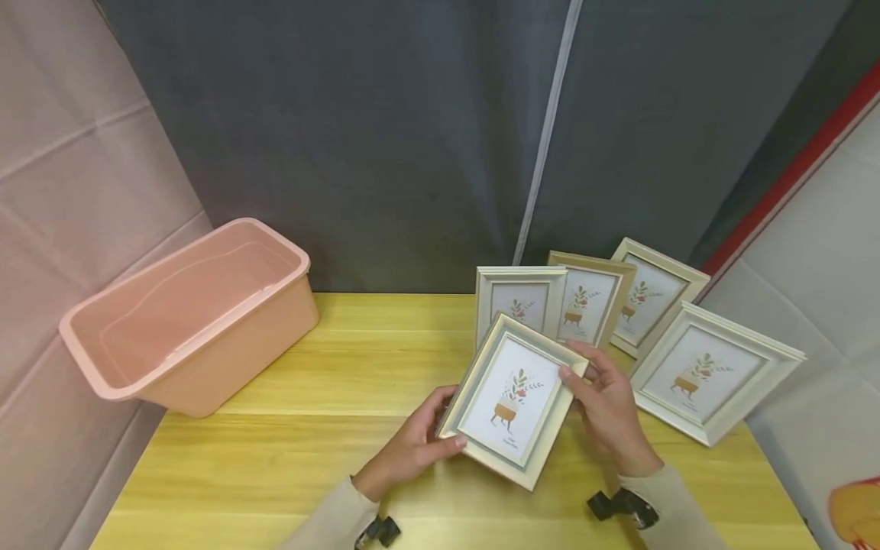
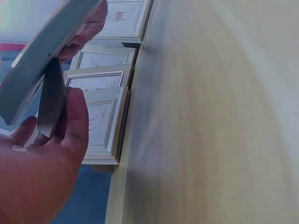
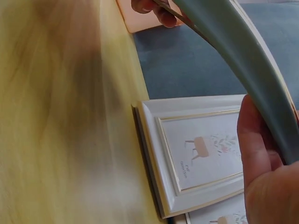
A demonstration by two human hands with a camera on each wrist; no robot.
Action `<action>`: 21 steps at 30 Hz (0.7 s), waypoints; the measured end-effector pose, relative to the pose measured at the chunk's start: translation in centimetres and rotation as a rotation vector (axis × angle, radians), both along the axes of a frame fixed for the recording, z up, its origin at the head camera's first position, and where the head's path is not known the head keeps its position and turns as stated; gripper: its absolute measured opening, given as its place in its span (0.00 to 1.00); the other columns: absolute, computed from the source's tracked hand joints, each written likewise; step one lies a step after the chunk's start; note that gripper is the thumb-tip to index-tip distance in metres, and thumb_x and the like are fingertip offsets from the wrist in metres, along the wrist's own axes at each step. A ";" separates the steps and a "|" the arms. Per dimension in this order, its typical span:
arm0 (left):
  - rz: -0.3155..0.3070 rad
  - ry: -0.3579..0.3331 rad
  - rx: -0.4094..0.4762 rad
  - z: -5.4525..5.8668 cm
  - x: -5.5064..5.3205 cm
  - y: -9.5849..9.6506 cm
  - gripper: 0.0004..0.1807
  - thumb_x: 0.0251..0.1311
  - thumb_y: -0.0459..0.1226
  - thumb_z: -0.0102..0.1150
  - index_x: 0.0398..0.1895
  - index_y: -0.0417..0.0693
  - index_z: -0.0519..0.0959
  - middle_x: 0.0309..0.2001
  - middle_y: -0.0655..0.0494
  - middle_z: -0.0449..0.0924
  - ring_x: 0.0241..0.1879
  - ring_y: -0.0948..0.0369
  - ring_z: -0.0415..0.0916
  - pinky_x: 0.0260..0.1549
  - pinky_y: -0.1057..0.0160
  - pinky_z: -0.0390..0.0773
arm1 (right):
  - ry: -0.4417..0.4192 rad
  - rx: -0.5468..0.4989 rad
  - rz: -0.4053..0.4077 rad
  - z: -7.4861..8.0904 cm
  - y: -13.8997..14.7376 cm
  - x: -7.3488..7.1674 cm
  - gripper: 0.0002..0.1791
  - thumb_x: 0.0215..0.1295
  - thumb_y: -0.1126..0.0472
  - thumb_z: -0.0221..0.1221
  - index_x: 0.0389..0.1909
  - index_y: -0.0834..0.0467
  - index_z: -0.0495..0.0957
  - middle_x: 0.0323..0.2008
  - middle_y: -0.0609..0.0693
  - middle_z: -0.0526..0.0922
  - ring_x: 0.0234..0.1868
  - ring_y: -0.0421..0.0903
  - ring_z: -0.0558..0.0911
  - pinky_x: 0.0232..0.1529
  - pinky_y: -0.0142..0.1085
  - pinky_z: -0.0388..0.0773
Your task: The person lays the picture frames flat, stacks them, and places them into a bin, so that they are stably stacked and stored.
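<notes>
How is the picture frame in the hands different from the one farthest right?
The held frame is off the table, gripped by the left hand and right hand; the far-right frame stands on the table. The held frame has a grey-blue band inside its cream edge; the far-right frame's border looks pale throughout. Both show the same sort of plant picture.

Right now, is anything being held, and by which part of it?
A picture frame: in the head view, the left hand grips its lower left corner, the right hand its upper right corner.
</notes>
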State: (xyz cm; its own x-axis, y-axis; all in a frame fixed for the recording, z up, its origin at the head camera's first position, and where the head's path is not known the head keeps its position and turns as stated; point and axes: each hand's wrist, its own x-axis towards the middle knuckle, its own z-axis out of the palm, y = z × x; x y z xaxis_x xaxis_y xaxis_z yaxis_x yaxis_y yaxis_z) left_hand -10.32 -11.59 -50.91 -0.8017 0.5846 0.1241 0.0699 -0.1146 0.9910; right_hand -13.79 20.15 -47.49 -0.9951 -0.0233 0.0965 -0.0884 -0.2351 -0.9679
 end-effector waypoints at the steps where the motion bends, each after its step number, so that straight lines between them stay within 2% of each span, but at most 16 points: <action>1: 0.011 -0.002 0.009 -0.1 0.1 -0.1 0.38 0.72 0.34 0.59 0.81 0.43 0.55 0.70 0.31 0.69 0.60 0.58 0.80 0.55 0.57 0.87 | -0.007 0.000 -0.008 -0.1 -0.1 0.0 0.26 0.74 0.74 0.59 0.71 0.65 0.70 0.48 0.47 0.90 0.38 0.47 0.93 0.34 0.46 0.89; 8: 0.115 0.012 0.092 -0.7 1.2 -0.9 0.41 0.69 0.27 0.60 0.81 0.39 0.52 0.72 0.29 0.65 0.59 0.61 0.80 0.55 0.64 0.86 | -0.037 -0.052 -0.026 -0.7 -1.0 0.3 0.26 0.74 0.75 0.59 0.70 0.69 0.66 0.47 0.48 0.90 0.37 0.48 0.93 0.33 0.47 0.89; 13: 0.219 -0.060 0.155 -0.7 2.3 -0.7 0.45 0.66 0.24 0.60 0.82 0.35 0.48 0.73 0.32 0.64 0.64 0.61 0.78 0.60 0.60 0.84 | -0.096 -0.085 -0.090 -0.8 -1.8 1.2 0.20 0.73 0.74 0.60 0.62 0.61 0.72 0.45 0.47 0.89 0.35 0.46 0.92 0.31 0.42 0.89; 16: 0.307 -0.110 0.177 -0.5 2.9 -0.4 0.49 0.63 0.24 0.62 0.82 0.34 0.45 0.74 0.32 0.62 0.66 0.62 0.77 0.62 0.59 0.82 | -0.133 -0.106 -0.118 -1.0 -2.4 1.7 0.18 0.73 0.74 0.61 0.58 0.57 0.71 0.44 0.47 0.88 0.35 0.45 0.92 0.30 0.39 0.89; 21: 0.469 -0.140 0.177 -0.3 3.9 0.5 0.53 0.61 0.23 0.66 0.83 0.41 0.44 0.73 0.34 0.63 0.62 0.62 0.78 0.59 0.63 0.84 | -0.151 -0.121 -0.164 -1.3 -3.6 2.3 0.18 0.73 0.75 0.59 0.56 0.58 0.67 0.44 0.48 0.88 0.35 0.46 0.92 0.30 0.38 0.89</action>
State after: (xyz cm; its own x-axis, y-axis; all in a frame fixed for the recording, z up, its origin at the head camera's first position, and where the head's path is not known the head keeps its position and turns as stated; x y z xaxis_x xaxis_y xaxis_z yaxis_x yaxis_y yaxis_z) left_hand -6.39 -11.12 -51.26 -0.9885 0.1379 0.0613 0.0221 -0.2695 0.9627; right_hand -11.52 16.51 -48.78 -0.9879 0.1427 -0.0610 0.0083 -0.3441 -0.9389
